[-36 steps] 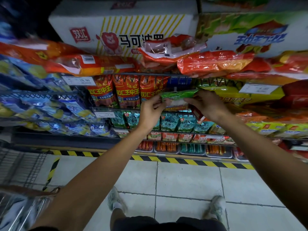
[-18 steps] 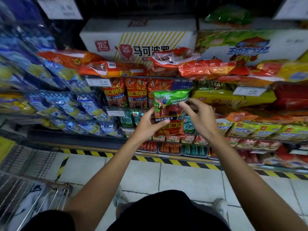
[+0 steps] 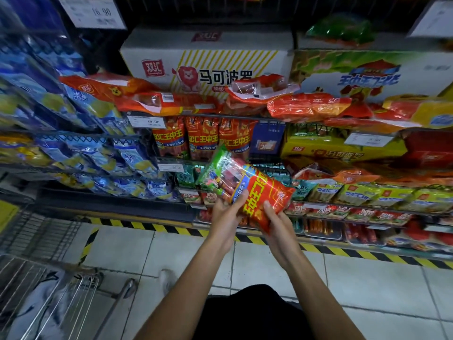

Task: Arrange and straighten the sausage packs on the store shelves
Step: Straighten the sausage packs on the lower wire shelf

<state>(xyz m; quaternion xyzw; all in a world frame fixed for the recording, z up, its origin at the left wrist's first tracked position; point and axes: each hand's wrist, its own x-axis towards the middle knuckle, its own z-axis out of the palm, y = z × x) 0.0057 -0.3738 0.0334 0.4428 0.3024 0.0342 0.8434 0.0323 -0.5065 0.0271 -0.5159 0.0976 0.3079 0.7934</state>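
Both hands hold one red and green plastic sausage pack [image 3: 247,187] in the air in front of the wire store shelves [image 3: 267,165], clear of them and tilted, its green end up toward the left and its red end down toward the right. The left hand [image 3: 226,217] grips the pack from below on its near long edge, thumb laid across the printed face. The right hand [image 3: 275,223] grips the lower red end, thumb on top and fingers curled beneath.

Behind the pack, three upright red sausage packs with yellow lettering [image 3: 202,137] stand side by side on a middle shelf, beside a dark blue card [image 3: 266,139]. Loose orange-red sausage bags [image 3: 308,106] lie piled along the front edge of the shelf above, below a white cardboard carton with a lion drawing [image 3: 210,62]. Blue and yellow packets [image 3: 103,153] fill the left-hand shelves; what they contain is too blurred to tell. A metal shopping trolley [image 3: 61,300] stands at the lower left on the tiled floor [image 3: 171,246].
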